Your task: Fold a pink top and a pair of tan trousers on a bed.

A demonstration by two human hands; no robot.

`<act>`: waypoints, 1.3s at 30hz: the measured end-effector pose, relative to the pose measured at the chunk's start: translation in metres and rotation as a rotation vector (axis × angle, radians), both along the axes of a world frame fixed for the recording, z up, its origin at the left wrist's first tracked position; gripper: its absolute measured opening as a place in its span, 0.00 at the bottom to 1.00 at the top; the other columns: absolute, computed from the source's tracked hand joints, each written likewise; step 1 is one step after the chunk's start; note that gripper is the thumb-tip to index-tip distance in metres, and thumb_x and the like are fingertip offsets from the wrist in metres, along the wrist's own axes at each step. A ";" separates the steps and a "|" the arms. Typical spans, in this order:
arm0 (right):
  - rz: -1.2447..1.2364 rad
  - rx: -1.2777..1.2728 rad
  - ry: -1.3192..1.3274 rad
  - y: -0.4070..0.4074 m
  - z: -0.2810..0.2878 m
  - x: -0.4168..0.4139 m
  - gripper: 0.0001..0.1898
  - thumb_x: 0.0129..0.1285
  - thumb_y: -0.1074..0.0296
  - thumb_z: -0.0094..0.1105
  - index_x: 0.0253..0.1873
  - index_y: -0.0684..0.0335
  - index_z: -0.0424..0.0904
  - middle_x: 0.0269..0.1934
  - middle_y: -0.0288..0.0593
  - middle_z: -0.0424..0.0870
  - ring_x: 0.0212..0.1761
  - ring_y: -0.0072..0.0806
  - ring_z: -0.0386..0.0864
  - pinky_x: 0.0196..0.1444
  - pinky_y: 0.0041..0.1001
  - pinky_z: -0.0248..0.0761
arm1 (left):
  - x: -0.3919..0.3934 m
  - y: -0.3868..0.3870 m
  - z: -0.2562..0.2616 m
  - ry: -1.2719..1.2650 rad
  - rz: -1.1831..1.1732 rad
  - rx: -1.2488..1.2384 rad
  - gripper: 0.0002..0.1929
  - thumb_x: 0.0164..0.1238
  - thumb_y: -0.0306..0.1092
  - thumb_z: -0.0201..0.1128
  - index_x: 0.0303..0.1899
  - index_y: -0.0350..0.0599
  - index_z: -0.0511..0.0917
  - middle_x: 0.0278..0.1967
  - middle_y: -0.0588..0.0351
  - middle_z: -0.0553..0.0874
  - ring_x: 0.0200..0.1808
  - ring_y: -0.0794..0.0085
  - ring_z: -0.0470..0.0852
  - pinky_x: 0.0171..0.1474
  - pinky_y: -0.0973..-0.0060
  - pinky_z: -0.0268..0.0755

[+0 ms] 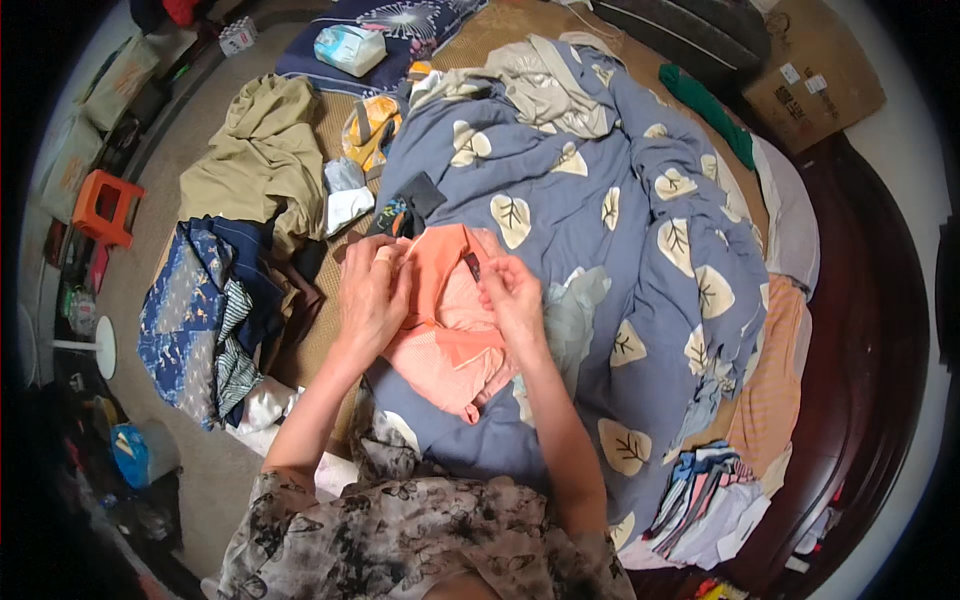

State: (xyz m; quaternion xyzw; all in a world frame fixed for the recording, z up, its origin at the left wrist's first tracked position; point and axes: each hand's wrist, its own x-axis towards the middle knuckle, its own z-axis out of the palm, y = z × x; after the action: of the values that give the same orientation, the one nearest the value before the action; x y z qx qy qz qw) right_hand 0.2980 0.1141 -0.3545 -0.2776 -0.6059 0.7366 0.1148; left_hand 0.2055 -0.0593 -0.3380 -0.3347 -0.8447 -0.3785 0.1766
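A coral-orange garment [450,375], which looks like a collared shirt, lies bunched on the blue-grey quilt [555,202] before me. My left hand [377,289] holds it along the left edge of its collar [433,277], a pale bandage or band around one finger. On the collar's other side, my right hand [512,300] pinches the cloth beside a small dark label [472,266]. Just beyond the collar lies a dark cloth with a colourful print [405,210]. A pale grey-green crumpled item [577,315] rests right of my right hand.
Khaki clothing [259,157] and a blue patterned garment [184,322] are heaped at left. A white-and-blue soft pack [350,49] rests on a navy pillow [420,19]. Folded clothes [705,502] lie at lower right. An orange stool [109,208] and cardboard box [814,75] stand farther out.
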 end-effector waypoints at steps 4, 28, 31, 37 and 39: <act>0.158 0.235 0.103 0.016 0.021 0.024 0.06 0.70 0.71 0.57 0.48 0.64 0.78 0.31 0.33 0.78 0.30 0.17 0.75 0.34 0.19 0.71 | 0.005 -0.002 0.010 -0.059 -0.073 -0.140 0.06 0.59 0.27 0.66 0.38 0.40 0.80 0.42 0.51 0.80 0.44 0.57 0.77 0.46 0.65 0.67; 0.545 1.100 0.090 0.043 0.007 0.067 0.11 0.59 0.62 0.68 0.38 0.64 0.82 0.48 0.41 0.78 0.53 0.39 0.71 0.56 0.35 0.63 | 0.055 -0.028 0.012 -0.048 -0.440 -0.246 0.15 0.50 0.25 0.66 0.43 0.41 0.80 0.44 0.51 0.80 0.45 0.57 0.78 0.46 0.63 0.73; 0.469 0.988 0.134 0.043 0.010 0.052 0.11 0.61 0.62 0.66 0.40 0.64 0.81 0.47 0.43 0.77 0.52 0.41 0.71 0.54 0.36 0.65 | 0.063 -0.023 0.020 -0.011 -0.356 -0.086 0.16 0.52 0.25 0.65 0.46 0.41 0.80 0.46 0.49 0.81 0.47 0.56 0.78 0.48 0.62 0.72; 0.227 1.024 0.173 0.022 0.010 -0.018 0.15 0.61 0.75 0.59 0.53 0.65 0.77 0.48 0.47 0.77 0.55 0.44 0.74 0.56 0.36 0.69 | 0.051 -0.026 -0.005 -0.182 -0.009 0.115 0.12 0.58 0.27 0.66 0.44 0.40 0.79 0.44 0.49 0.80 0.46 0.56 0.77 0.50 0.64 0.70; 0.196 1.115 0.242 0.027 -0.001 -0.038 0.18 0.60 0.77 0.58 0.56 0.64 0.76 0.47 0.47 0.77 0.56 0.45 0.75 0.56 0.36 0.69 | 0.043 -0.017 -0.001 -0.170 0.063 0.016 0.14 0.58 0.34 0.68 0.45 0.41 0.79 0.43 0.49 0.79 0.46 0.56 0.76 0.51 0.61 0.68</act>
State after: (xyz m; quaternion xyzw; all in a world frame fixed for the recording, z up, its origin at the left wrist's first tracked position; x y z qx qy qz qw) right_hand 0.2602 0.1415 -0.3551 -0.0317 -0.9080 0.3396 0.2434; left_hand 0.2488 -0.0766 -0.3389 -0.2732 -0.8638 -0.4063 0.1190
